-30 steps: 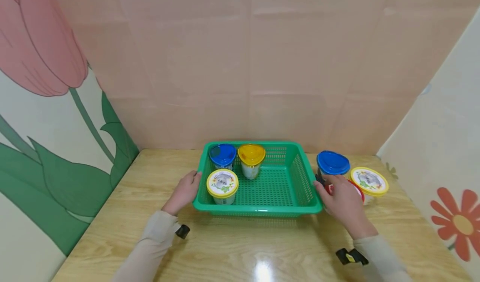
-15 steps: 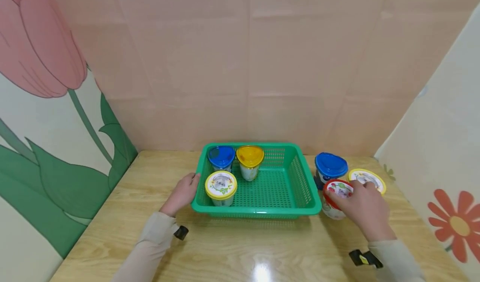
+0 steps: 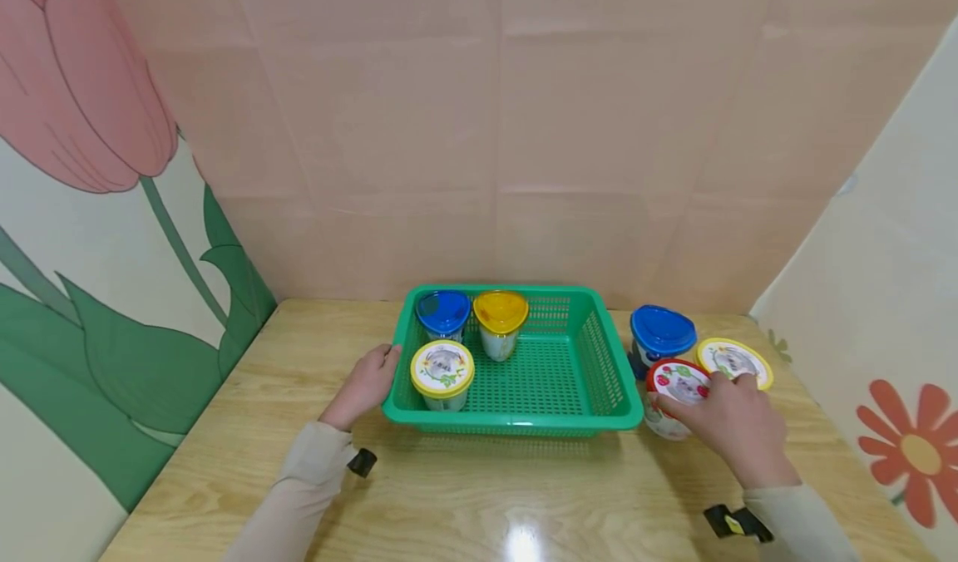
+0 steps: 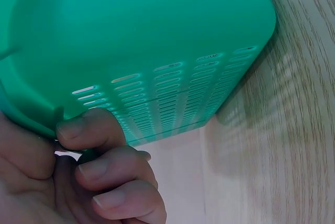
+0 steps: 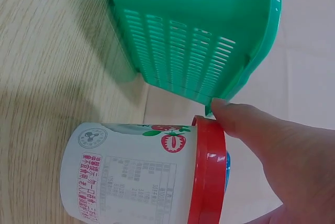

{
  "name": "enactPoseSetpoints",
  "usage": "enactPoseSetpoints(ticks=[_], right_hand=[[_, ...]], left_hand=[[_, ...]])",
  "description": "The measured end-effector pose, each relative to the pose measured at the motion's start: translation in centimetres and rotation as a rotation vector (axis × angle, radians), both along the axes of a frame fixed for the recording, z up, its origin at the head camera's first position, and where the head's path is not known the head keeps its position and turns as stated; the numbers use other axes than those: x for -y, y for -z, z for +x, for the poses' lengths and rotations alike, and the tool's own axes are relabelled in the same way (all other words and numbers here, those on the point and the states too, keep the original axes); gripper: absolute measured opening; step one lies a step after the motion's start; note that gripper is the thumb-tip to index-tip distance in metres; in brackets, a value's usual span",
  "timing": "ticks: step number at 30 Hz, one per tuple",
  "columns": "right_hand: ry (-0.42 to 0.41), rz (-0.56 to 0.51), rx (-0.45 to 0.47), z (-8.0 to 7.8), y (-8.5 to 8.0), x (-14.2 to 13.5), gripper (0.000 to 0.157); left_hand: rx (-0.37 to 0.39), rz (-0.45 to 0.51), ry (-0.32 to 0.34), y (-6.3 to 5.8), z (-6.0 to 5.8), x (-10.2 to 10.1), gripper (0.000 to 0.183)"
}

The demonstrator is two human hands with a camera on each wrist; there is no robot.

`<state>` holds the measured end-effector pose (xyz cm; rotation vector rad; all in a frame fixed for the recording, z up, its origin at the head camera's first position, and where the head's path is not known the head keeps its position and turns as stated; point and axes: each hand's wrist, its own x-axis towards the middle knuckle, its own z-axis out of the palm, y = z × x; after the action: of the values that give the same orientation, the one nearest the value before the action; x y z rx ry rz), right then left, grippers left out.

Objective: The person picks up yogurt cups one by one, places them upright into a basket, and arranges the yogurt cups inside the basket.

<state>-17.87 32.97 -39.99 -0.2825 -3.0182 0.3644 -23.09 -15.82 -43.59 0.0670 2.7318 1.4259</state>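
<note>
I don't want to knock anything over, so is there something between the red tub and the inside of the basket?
Only the basket itself: its right wall stands between the red tub and the inside. Nothing else is visible in between.

The basket is bright green, slotted in neat rows. From where I stand, it holds a blue lid, an amber lid, and a yellow-rimmed white lid with a leafy green print. Outside it, a white tub bears a red strawberry print under its red-rimmed lid. The bench shows tan wood grain; the wall tulip is pink.
</note>
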Motion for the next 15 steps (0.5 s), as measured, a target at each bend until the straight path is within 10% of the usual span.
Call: enactPoseSetpoints(ticks=[15], right_hand=[[0.005, -0.001, 0.033, -0.43, -0.04, 0.2, 0.104]], left_hand=[[-0.019, 0.007, 0.003, 0.19, -0.17, 0.02, 0.047]])
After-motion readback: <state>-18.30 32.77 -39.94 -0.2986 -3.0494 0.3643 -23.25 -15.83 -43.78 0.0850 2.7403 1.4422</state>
